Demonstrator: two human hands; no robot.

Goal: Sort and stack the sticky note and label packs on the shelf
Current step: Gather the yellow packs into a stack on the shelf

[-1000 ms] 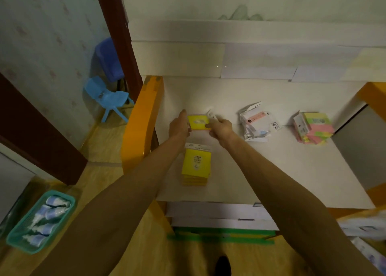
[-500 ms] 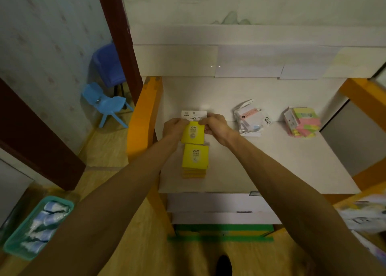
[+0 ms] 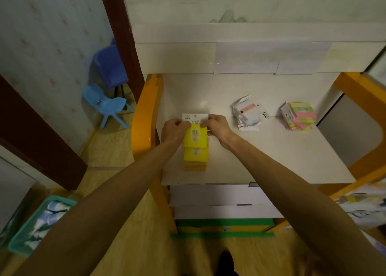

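Hands meet over the left end of the white shelf (image 3: pixel 271 154), both gripping one yellow sticky note pack (image 3: pixel 195 136) by its upper part. Left hand (image 3: pixel 174 129): fingers curled inward, pinching the left edge of the pack at the junction between the white header card and the yellow body. Right hand (image 3: pixel 217 125): fingers curled, thumb side toward the pack, pinching the right edge at the same height. The fingertips of both hands cover part of the header print; only the letters "STICK" and the number "2207" remain readable.

Held pack position: directly over the far half of the yellow stack (image 3: pixel 195 157), overlapping it. Whether the held pack rests on the stack or hovers just above it cannot be told. The stack lies flat on the shelf, near its left front corner, beside the orange side panel (image 3: pixel 144 129).

Other packs on the shelf:
- White label packs (image 3: pixel 248 117), a loose pile in clear wrapping, near the middle rear, well apart from the hands.
- Multicolour sticky note packs (image 3: pixel 298 117), pink, green and yellow, piled further right, near the rear.

Floor, left side: a blue child's chair (image 3: pixel 106 104) and a teal basket (image 3: pixel 37 223) holding white items.
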